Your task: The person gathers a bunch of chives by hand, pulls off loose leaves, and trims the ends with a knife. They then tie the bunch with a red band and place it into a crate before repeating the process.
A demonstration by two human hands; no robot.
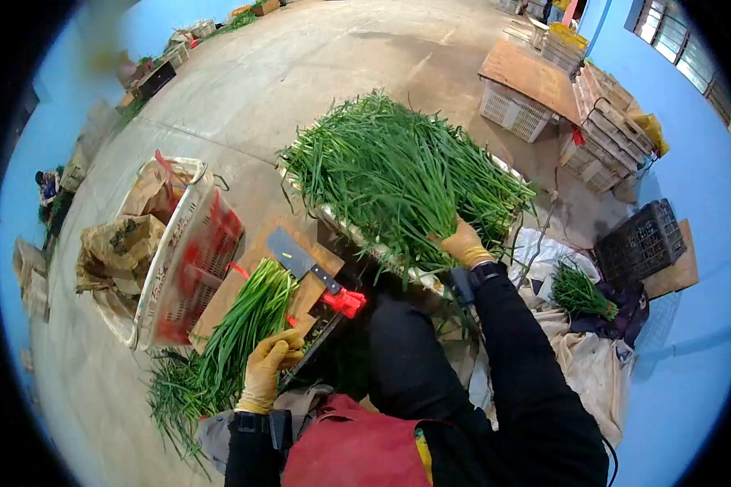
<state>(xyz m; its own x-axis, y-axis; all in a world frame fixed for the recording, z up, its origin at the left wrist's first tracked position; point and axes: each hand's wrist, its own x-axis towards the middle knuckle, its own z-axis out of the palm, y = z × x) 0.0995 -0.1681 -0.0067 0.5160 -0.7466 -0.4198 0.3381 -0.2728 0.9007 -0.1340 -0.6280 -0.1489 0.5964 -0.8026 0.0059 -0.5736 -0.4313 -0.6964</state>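
Observation:
A big heap of long green chives (382, 154) fills a white crate (329, 219) in front of me. My right hand (463, 243), in a yellow glove, is closed round chives at the heap's near right edge. My left hand (270, 367), gloved alike, has its fingers curled together beside a bunch of chives (252, 312); what they hold, if anything, is hidden. That bunch lies on a wooden board (219, 304), its pale ends towards the cleaver. The cleaver (292, 253) rests flat on the board, its black handle ending in a red wrapping (345, 303).
Left of the board stands a white plastic basket (191, 235) with brown sacking inside. Loose chives (175, 390) hang below the board. A tied bundle of chives (581, 292) lies on sacks at right, near a black crate (640, 242). Further back is a board-topped crate (518, 109).

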